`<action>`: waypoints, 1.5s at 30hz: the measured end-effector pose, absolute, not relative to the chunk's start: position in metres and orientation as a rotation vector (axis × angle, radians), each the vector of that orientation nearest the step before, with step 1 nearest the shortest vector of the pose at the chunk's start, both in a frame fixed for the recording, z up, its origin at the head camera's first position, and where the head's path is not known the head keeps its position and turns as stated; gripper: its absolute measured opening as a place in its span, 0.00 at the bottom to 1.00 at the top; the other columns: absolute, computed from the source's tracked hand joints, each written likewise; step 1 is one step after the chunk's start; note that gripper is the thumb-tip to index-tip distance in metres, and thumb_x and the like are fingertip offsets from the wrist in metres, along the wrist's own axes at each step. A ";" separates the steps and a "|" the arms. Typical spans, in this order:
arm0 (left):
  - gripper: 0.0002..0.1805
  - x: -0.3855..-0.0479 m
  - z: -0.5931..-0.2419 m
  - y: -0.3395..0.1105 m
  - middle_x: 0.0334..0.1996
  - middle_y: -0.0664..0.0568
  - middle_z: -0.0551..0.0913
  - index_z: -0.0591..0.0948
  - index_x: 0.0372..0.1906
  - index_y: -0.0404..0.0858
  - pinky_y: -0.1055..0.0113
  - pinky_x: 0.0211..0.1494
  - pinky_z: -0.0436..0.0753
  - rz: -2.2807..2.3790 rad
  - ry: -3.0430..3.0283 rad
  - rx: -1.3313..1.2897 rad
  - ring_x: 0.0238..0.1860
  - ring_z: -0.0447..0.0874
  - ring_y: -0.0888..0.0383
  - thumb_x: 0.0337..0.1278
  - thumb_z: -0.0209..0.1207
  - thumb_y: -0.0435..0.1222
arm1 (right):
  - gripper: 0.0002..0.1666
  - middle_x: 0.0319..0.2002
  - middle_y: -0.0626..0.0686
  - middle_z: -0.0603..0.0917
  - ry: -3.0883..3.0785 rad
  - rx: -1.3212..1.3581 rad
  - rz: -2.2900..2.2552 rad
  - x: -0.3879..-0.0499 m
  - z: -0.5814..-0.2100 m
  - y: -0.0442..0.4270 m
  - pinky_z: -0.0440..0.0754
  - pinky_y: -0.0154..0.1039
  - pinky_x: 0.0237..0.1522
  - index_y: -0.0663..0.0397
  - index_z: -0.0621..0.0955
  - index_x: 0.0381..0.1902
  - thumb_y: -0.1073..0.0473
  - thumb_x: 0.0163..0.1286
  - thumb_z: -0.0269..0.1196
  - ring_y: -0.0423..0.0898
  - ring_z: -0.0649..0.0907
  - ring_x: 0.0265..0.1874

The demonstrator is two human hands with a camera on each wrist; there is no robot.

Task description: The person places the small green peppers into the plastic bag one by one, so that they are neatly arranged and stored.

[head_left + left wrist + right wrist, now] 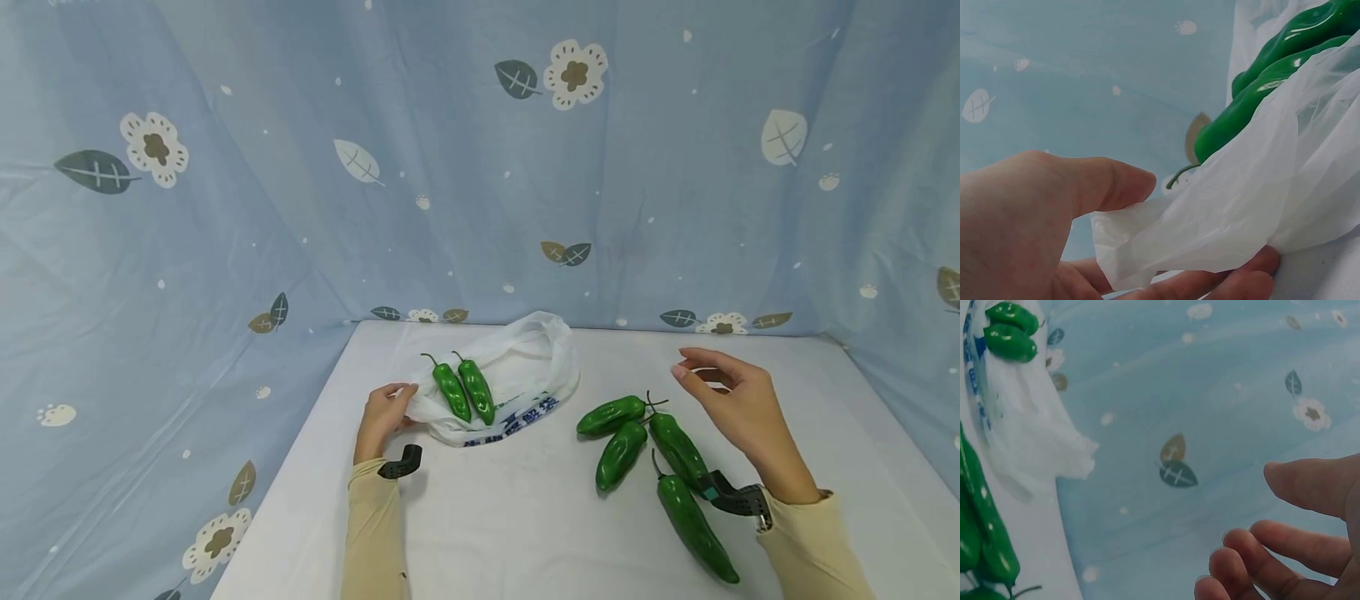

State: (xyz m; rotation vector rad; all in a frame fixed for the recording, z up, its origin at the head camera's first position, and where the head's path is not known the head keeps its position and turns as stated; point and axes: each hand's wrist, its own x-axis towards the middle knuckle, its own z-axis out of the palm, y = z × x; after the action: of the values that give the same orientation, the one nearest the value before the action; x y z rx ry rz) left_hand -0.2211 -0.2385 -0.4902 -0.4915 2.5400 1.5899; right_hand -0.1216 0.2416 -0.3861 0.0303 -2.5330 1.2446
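A white plastic bag point(525, 375) with blue print lies on the table, and two green chili peppers point(463, 392) rest on its left part. My left hand point(385, 415) holds the bag's left edge; the left wrist view shows the thumb point(1125, 182) over the thin film point(1210, 219) and the fingers beneath it. Raised above the table on the right, my right hand point(731, 396) has loosely bent fingers with nothing between them. Several more green chili peppers point(621, 454) lie near it, one long pepper point(696, 529) closest to the front.
A white cloth covers the table point(517, 517). Blue fabric point(450, 167) with flowers and leaves hangs behind it and along both sides. Black cameras point(738, 498) are strapped at the wrists, the right one above the peppers.
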 end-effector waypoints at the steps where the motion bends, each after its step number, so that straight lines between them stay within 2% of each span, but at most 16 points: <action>1: 0.30 -0.221 -0.490 -0.239 0.63 0.33 0.80 0.77 0.69 0.35 0.72 0.33 0.81 1.587 2.541 -0.492 0.26 0.84 0.61 0.73 0.55 0.50 | 0.26 0.43 0.27 0.79 -2.535 0.018 1.243 -0.121 -0.388 0.244 0.75 0.18 0.41 0.54 0.82 0.65 0.49 0.75 0.65 0.18 0.77 0.42; 7: 0.30 -0.222 -0.492 -0.239 0.61 0.32 0.81 0.76 0.69 0.34 0.72 0.32 0.81 1.577 2.548 -0.488 0.25 0.84 0.62 0.73 0.55 0.50 | 0.28 0.49 0.45 0.83 -2.586 -0.051 1.209 -0.117 -0.395 0.255 0.77 0.24 0.36 0.56 0.81 0.65 0.46 0.76 0.64 0.16 0.74 0.41; 9: 0.30 -0.222 -0.492 -0.239 0.61 0.32 0.81 0.76 0.69 0.34 0.72 0.32 0.81 1.578 2.552 -0.483 0.25 0.84 0.62 0.73 0.55 0.50 | 0.29 0.51 0.47 0.83 -2.599 -0.076 1.198 -0.116 -0.396 0.257 0.76 0.26 0.35 0.56 0.81 0.66 0.45 0.76 0.63 0.16 0.74 0.41; 11: 0.30 -0.222 -0.492 -0.239 0.60 0.32 0.82 0.77 0.69 0.34 0.72 0.32 0.81 1.576 2.558 -0.476 0.25 0.84 0.62 0.73 0.55 0.50 | 0.29 0.51 0.46 0.82 -2.601 -0.098 1.195 -0.115 -0.397 0.260 0.76 0.26 0.35 0.56 0.81 0.66 0.44 0.76 0.63 0.16 0.73 0.41; 18: 0.30 -0.222 -0.492 -0.239 0.59 0.33 0.83 0.78 0.68 0.35 0.71 0.32 0.82 1.568 2.567 -0.475 0.24 0.84 0.62 0.73 0.55 0.50 | 0.30 0.46 0.31 0.77 -2.587 -0.133 1.214 -0.111 -0.404 0.269 0.75 0.22 0.35 0.59 0.81 0.65 0.44 0.76 0.63 0.15 0.73 0.41; 24: 0.29 -0.221 -0.492 -0.239 0.60 0.33 0.82 0.78 0.68 0.35 0.72 0.33 0.82 1.583 2.557 -0.482 0.25 0.85 0.61 0.73 0.56 0.50 | 0.31 0.44 0.27 0.75 -2.603 -0.174 1.219 -0.110 -0.410 0.274 0.76 0.26 0.33 0.60 0.80 0.66 0.43 0.76 0.63 0.16 0.72 0.39; 29: 0.29 -0.221 -0.490 -0.238 0.60 0.34 0.82 0.78 0.68 0.36 0.71 0.34 0.82 1.580 2.557 -0.477 0.27 0.85 0.60 0.73 0.55 0.51 | 0.31 0.42 0.22 0.74 -2.605 -0.187 1.235 -0.110 -0.416 0.279 0.76 0.26 0.32 0.61 0.80 0.65 0.44 0.76 0.63 0.15 0.73 0.39; 33: 0.29 -0.221 -0.491 -0.238 0.58 0.35 0.84 0.78 0.68 0.37 0.70 0.35 0.83 1.577 2.560 -0.474 0.27 0.85 0.60 0.73 0.55 0.51 | 0.32 0.49 0.44 0.84 -2.640 -0.209 1.222 -0.109 -0.422 0.282 0.76 0.26 0.32 0.61 0.80 0.66 0.43 0.76 0.63 0.14 0.71 0.38; 36: 0.29 -0.221 -0.492 -0.238 0.58 0.35 0.83 0.78 0.68 0.37 0.70 0.35 0.83 1.580 2.559 -0.476 0.27 0.85 0.61 0.73 0.55 0.51 | 0.33 0.57 0.66 0.83 -2.669 -0.227 1.208 -0.109 -0.429 0.284 0.77 0.27 0.31 0.63 0.79 0.67 0.43 0.76 0.62 0.15 0.69 0.39; 45: 0.29 -0.221 -0.491 -0.239 0.59 0.35 0.82 0.78 0.68 0.37 0.69 0.37 0.85 1.586 2.551 -0.481 0.27 0.85 0.60 0.73 0.55 0.51 | 0.35 0.59 0.71 0.81 -2.723 -0.240 1.223 -0.109 -0.452 0.290 0.79 0.30 0.30 0.67 0.77 0.67 0.43 0.77 0.61 0.12 0.68 0.35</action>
State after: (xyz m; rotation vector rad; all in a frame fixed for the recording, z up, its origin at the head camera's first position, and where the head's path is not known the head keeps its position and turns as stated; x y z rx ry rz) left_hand -0.2215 -0.2388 -0.4912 -0.4809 2.5510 1.5858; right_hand -0.1089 0.2900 -0.4522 -0.2395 -2.7232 1.2234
